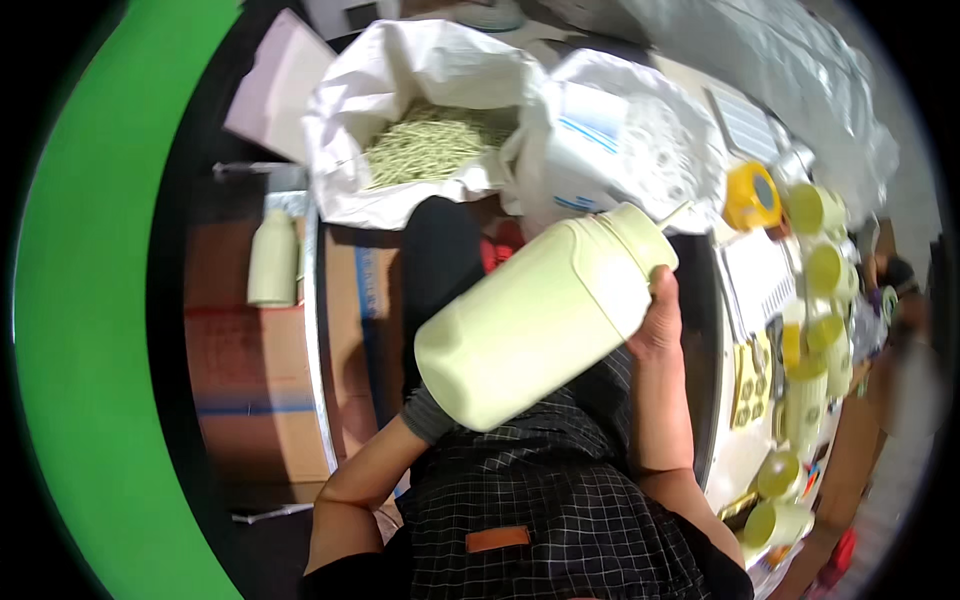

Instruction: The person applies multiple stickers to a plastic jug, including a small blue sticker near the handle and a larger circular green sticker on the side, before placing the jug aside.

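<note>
A large pale yellow-green thermos jug [540, 320] is tilted in front of my body, its base toward the lower left and its neck toward the upper right. My right hand [658, 318] grips it at the neck end, thumb on the near side and the other fingers mostly hidden. At the base end, my left hand goes behind the jug; only its dark grey cuff [430, 416] shows, and its fingers are hidden. A thin pale piece [676, 214] sticks out beyond the neck.
Ahead stands a white sack [335, 130] of small pale-green parts [430, 148], beside another white bag [535, 170] with clear rings [660, 150]. A pale-green bottle [273, 260] lies on cardboard at left. Several pale-green jugs [805, 405], a yellow tape roll [752, 196] and papers [755, 280] line the right-hand table.
</note>
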`<action>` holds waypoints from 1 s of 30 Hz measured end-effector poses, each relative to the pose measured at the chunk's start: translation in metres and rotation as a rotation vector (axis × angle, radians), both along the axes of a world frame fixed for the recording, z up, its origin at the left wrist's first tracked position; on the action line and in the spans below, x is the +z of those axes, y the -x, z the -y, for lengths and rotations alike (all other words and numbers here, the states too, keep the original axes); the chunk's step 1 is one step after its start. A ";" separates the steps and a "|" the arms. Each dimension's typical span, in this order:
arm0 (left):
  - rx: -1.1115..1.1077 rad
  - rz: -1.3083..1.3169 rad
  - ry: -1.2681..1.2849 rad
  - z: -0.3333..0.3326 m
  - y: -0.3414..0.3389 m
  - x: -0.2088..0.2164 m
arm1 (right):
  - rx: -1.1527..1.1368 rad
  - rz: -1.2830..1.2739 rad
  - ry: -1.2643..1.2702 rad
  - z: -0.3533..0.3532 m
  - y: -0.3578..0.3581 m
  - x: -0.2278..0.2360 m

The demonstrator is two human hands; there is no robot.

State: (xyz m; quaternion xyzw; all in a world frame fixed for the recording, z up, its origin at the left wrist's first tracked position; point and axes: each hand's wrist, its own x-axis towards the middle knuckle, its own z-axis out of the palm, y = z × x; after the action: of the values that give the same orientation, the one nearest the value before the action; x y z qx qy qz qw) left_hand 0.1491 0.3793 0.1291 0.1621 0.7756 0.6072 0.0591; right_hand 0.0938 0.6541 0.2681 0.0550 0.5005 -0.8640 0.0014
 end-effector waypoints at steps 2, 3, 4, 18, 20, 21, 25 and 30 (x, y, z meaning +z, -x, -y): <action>0.072 0.115 0.114 0.010 0.025 0.043 | -0.116 -0.105 -0.093 -0.008 -0.007 -0.003; 0.130 0.009 0.371 0.018 0.034 0.069 | -0.170 -0.181 -0.118 0.000 -0.009 0.007; 0.176 -0.479 0.979 0.025 0.042 0.086 | -0.189 -0.232 -0.207 0.000 -0.013 0.009; -0.036 -0.739 0.498 -0.029 0.024 0.128 | 0.011 -0.426 -1.173 0.065 -0.037 0.000; -0.101 -0.680 0.551 -0.040 0.030 0.144 | -0.024 -0.437 -1.188 0.063 -0.043 -0.006; -0.098 -0.675 0.512 -0.045 0.032 0.140 | -0.042 -0.452 -1.200 0.061 -0.043 -0.008; -0.150 -0.626 0.494 -0.045 0.034 0.138 | -0.003 -0.445 -1.162 0.059 -0.042 -0.015; -0.042 -0.737 0.581 -0.034 0.049 0.146 | 0.082 -0.477 -1.157 0.055 -0.010 -0.017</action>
State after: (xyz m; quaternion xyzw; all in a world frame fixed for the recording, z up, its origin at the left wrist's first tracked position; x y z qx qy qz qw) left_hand 0.0997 0.4134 0.2752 0.3593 0.8792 0.2656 -0.1653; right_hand 0.1036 0.5994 0.2514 -0.1667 0.8754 -0.4409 -0.1070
